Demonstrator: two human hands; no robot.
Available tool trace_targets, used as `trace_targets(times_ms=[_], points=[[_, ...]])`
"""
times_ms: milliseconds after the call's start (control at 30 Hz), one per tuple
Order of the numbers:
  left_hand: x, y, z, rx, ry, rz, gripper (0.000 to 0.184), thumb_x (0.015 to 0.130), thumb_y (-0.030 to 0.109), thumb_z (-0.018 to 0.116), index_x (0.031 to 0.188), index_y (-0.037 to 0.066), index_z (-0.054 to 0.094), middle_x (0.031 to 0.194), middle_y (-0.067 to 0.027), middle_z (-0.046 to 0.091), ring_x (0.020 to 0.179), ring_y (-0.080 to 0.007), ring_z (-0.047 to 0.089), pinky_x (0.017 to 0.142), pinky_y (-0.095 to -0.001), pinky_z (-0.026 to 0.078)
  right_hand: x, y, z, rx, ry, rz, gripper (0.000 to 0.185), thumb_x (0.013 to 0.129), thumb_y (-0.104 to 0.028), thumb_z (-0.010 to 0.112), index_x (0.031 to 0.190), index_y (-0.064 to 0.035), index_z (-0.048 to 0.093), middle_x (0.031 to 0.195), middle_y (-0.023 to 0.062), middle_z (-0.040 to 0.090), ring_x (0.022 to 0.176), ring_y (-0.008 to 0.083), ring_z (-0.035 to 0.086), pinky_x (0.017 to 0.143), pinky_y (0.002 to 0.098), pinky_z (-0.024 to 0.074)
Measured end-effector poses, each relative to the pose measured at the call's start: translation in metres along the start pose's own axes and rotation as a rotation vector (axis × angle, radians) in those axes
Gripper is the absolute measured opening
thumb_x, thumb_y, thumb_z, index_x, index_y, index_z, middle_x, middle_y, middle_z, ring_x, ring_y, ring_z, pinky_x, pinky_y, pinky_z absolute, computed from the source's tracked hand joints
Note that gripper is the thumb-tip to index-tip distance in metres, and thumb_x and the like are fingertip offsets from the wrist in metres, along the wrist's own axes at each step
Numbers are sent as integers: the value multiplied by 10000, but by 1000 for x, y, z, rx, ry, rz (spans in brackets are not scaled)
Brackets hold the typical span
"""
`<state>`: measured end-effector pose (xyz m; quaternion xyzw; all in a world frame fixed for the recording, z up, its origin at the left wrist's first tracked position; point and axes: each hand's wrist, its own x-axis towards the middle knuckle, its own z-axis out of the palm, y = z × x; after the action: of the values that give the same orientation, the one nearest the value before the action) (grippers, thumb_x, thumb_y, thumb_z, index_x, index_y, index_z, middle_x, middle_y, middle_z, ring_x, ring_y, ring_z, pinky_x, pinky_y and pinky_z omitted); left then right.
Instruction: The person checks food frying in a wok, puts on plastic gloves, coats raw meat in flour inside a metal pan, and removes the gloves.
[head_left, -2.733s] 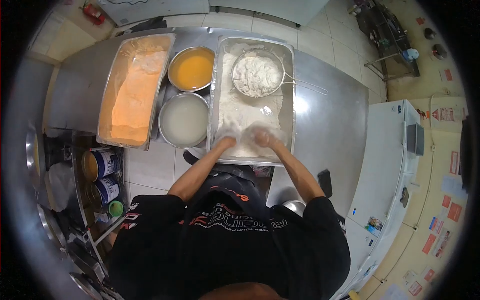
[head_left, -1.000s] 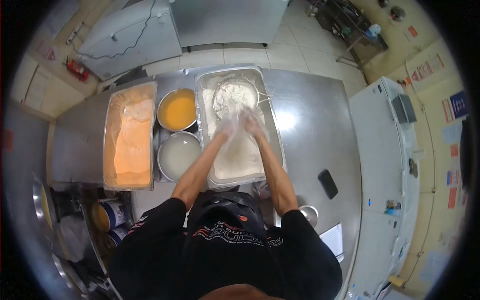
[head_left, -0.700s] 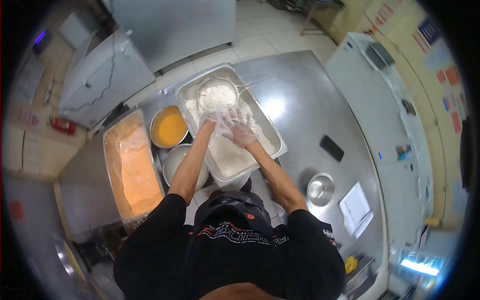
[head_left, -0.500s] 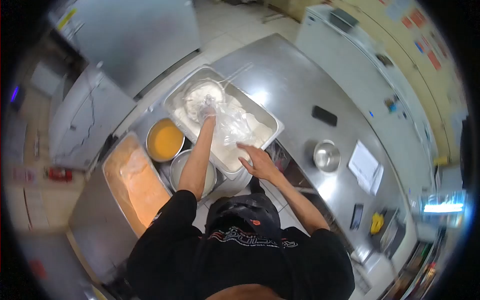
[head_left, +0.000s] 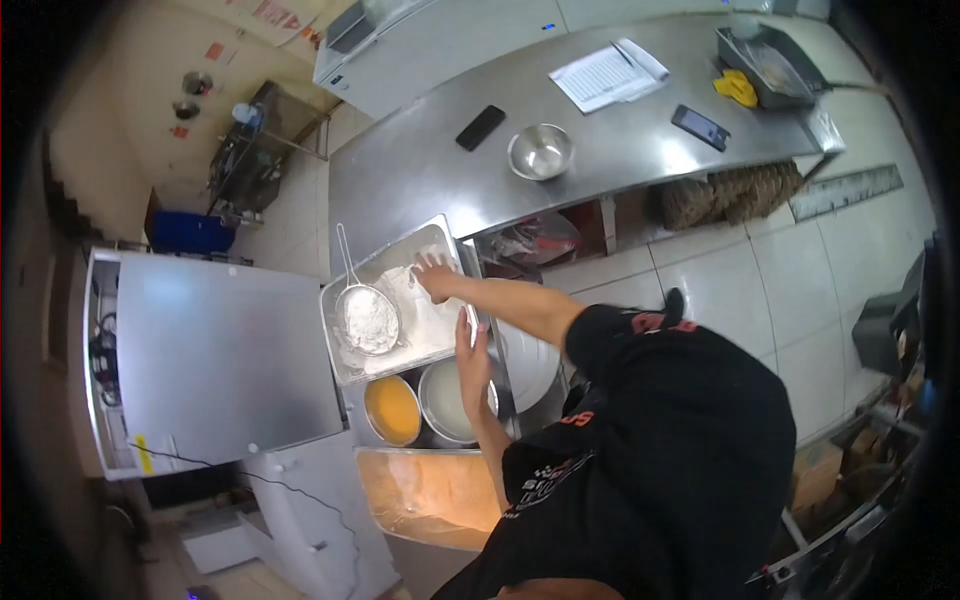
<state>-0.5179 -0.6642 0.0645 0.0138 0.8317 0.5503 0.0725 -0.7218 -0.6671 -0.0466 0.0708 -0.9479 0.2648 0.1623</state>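
My right hand point(head_left: 435, 278) is bare, with its fingers spread over the pale flour point(head_left: 425, 320) near one end of the metal tray point(head_left: 428, 359). My left hand point(head_left: 473, 362) is upright beside the tray's near edge, fingers stretched out, with nothing visible in it. A wire sieve point(head_left: 344, 245) heaped with white flour point(head_left: 369, 321) rests in the tray, away from both hands. Close to my left hand is a bowl of cloudy liquid point(head_left: 445, 400); a bowl of orange liquid point(head_left: 392, 411) stands next to it.
A tray of orange powder point(head_left: 440, 490) lies beyond the bowls. On the steel table point(head_left: 420, 190) are an empty steel bowl point(head_left: 541, 152), two phones point(head_left: 481, 128), papers point(head_left: 605, 78), a yellow cloth point(head_left: 736, 88) and a grey bin point(head_left: 770, 65).
The view has turned sharply. The clear plastic seen around my left hand is out of sight. My right hand has moved over the flour, and my left hand has moved from the sieve to the tray's edge.
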Motion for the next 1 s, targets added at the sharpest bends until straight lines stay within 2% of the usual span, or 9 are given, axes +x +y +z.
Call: trace_targets(times_ms=[33, 167, 267, 367, 433, 633, 733, 900, 1000], points=[[-7, 14, 4, -28, 12, -72, 461, 908, 195, 493, 1299, -21, 378, 1287, -176, 450, 1210, -251, 403, 964, -309, 341, -16, 21, -53, 225, -307, -295, 749, 636, -214, 728, 1284, -52, 389, 1305, 204, 376, 1231, 371, 354, 977, 499, 314], [2, 14, 48, 227, -388, -72, 277, 888, 253, 551, 1007, 5, 585, 985, -77, 621, 936, -177, 565, 848, -306, 411, -126, 139, -182, 713, -114, -252, 398, 734, -227, 675, 1047, -43, 513, 1107, 151, 483, 1043, 332, 476, 840, 423, 400], [4, 72, 183, 168, -1064, 108, 179, 869, 185, 570, 897, 16, 619, 900, -66, 634, 876, -138, 571, 792, -275, 436, -291, 294, -235, 535, -187, 22, 337, 813, -376, 595, 813, -39, 586, 866, 154, 573, 835, 343, 553, 713, 434, 438], [-20, 155, 352, 251, -1450, 301, 199, 887, 201, 547, 873, 15, 615, 899, -65, 622, 880, -136, 566, 781, -281, 445, -508, 473, -270, -40, -834, 699, 265, 802, -278, 555, 909, -57, 654, 959, 196, 627, 862, 351, 604, 741, 443, 477], [-58, 202, 461, 418, -1661, 390, 267, 922, 244, 496, 879, 6, 609, 882, -65, 614, 860, -136, 564, 761, -289, 453, -647, 523, -346, -71, -339, 1324, 216, 740, -110, 521, 901, -53, 654, 895, 180, 651, 885, 323, 615, 751, 426, 483], [-170, 205, 652, 862, -2344, 510, 437, 925, 391, 447, 1053, -5, 579, 923, -137, 634, 902, -223, 584, 826, -339, 448, -911, 517, -542, 54, 1723, 1564, 139, 857, -103, 420, 892, -12, 520, 691, 84, 602, 597, 170, 597, 523, 302, 473], [-185, 193, 716, 699, -2388, 570, 408, 920, 342, 451, 1096, -12, 552, 1014, -203, 598, 991, -295, 562, 891, -367, 421, -1018, 533, -498, -275, 1853, 1803, 132, 848, -119, 444, 845, -48, 555, 662, 69, 609, 576, 185, 597, 501, 295, 459], [-175, 106, 876, 586, -2403, 951, 395, 880, 306, 501, 1137, 7, 531, 1154, -248, 524, 1091, -354, 499, 930, -386, 396, -989, 542, -370, 882, 350, 2498, 370, 749, -322, 628, 989, -40, 638, 999, 161, 621, 934, 274, 591, 852, 395, 437], [-180, 143, 991, 884, -2378, 1049, 397, 853, 315, 538, 1121, 22, 552, 1155, -253, 522, 1095, -373, 496, 919, -402, 404, -930, 575, -347, 1119, 214, 2377, 444, 671, -304, 724, 1019, -39, 655, 1056, 159, 632, 926, 270, 612, 814, 390, 470]])
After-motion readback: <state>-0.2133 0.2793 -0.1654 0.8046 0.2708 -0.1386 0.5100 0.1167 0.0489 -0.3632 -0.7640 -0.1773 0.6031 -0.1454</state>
